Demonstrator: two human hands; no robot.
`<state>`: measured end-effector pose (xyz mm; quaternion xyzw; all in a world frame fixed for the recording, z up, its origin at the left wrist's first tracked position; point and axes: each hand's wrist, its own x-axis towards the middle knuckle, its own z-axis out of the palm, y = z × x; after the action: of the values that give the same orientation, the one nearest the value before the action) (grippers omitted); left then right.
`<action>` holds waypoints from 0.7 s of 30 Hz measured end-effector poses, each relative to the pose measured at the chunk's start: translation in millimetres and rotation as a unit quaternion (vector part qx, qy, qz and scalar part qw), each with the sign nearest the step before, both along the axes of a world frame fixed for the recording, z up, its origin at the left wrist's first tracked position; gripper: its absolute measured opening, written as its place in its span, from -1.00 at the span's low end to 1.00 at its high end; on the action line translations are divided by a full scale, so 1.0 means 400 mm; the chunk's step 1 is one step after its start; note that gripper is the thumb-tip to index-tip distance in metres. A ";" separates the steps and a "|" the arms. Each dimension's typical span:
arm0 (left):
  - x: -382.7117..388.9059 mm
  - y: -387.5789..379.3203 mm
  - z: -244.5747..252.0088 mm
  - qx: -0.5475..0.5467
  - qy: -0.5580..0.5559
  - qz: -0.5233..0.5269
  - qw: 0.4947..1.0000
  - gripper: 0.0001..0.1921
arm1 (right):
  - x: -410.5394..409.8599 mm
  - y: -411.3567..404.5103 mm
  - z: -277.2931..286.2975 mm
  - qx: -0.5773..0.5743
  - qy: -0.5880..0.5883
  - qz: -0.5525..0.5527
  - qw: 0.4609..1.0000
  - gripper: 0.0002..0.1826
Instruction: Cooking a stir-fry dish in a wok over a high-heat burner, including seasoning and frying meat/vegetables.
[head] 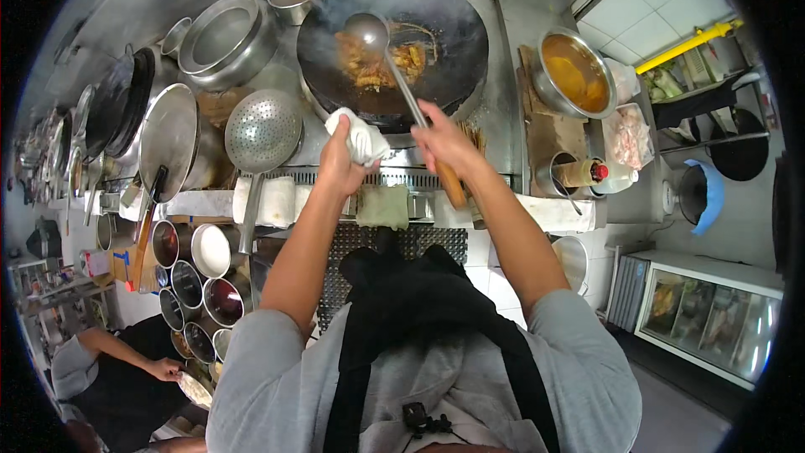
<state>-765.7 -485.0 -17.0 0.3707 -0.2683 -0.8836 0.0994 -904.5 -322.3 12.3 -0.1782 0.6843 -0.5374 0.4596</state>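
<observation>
My right hand point(443, 140) grips the long handle of a steel ladle point(368, 33), near where its metal shaft meets the wooden end. The ladle's bowl lies over browned food point(383, 66) in a large black wok point(456, 31), and smoke rises from it. At the wok's near rim, my left hand point(344, 157) holds a folded white cloth point(360, 137); whether the cloth touches the rim I cannot tell. To the left of that hand, a perforated steel strainer point(263, 129) rests with its handle over the stove's front edge.
Steel basins point(220, 31) stand left of the wok, a bowl of orange liquid point(575, 75) and a red-capped bottle point(582, 173) to its right. Seasoning pots point(212, 250) fill the lower left, where a co-worker point(126, 371) holds a dish. A glass-fronted cabinet point(707, 314) is at right.
</observation>
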 end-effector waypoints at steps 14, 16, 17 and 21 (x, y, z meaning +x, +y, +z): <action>0.036 0.151 0.011 0.031 -0.039 0.000 0.999 -0.83 | -0.124 0.321 0.168 0.158 0.454 0.169 0.861 -0.25; 0.010 0.119 -0.005 0.046 -0.009 0.031 0.998 -0.88 | -0.082 0.357 0.273 0.106 0.450 0.195 0.865 -0.27; -0.028 0.102 0.024 0.064 -0.011 0.034 0.997 -0.85 | -0.084 0.364 0.328 0.173 0.345 0.234 0.892 -0.27; -0.131 0.048 -0.082 0.035 0.027 0.013 0.999 -0.85 | -0.133 0.371 0.245 0.199 0.346 0.296 0.868 -0.26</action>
<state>-818.0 -465.7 -49.6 0.3533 -0.2297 -0.9007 0.1053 -957.6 -173.8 110.2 -0.4515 0.8069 -0.1330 0.3569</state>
